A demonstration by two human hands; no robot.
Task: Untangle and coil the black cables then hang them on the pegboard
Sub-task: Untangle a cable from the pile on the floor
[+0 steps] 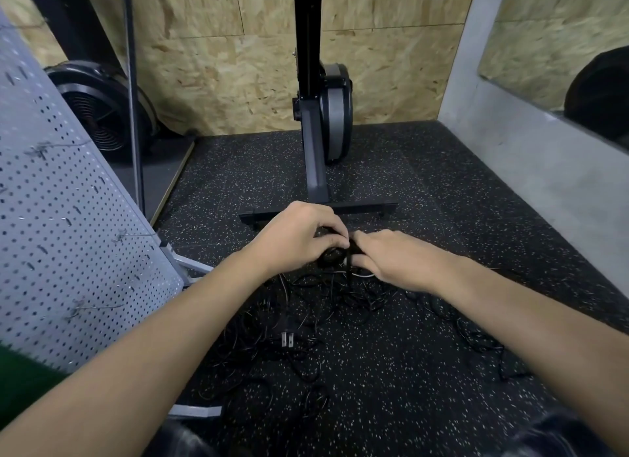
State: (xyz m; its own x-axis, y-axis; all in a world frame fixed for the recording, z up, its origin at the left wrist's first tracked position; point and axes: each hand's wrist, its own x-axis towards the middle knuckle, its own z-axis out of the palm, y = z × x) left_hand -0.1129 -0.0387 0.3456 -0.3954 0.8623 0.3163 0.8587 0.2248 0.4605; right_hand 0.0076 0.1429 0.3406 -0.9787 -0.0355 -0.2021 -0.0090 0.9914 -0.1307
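Head view: two bare forearms reach forward and down over a black rubber floor flecked with white [425, 184]; the hands meet at centre frame.
Left hand [299, 238]: knuckles up, fingers curled down over a small coiled bundle of black cable [332, 255], gripping its near-left side.
Right hand [391, 257]: fingers bent inward to the same bundle, tips pinching at its right side; the exact hold is partly hidden by the knuckles.
Bundle: held between both hands, just above the floor, with one black strand dropping straight down from it into the pile.
Pale strand: a short whitish piece shows under the right hand; cannot tell what it is.
Loose cables: a tangle of thin black cables [306, 320] lies spread on the floor below and beside the hands, trailing off towards the right.
Plug: a black two-pronged plug [287, 337] lies in the tangle, prongs pointing towards the camera.
Pegboard: a grey perforated metal pegboard [68, 218] stands at far left, leaning in the wide-angle view, well apart from the bundle.
Hooks: several wire hooks [95, 307] stick out of the board; none carries a cable.
Background: a dark upright exercise machine [320, 116] stands beyond the hands on a crossbar foot, against a chipboard wall [221, 82].
Clothing: a green sleeve [20, 371] shows at lower left.
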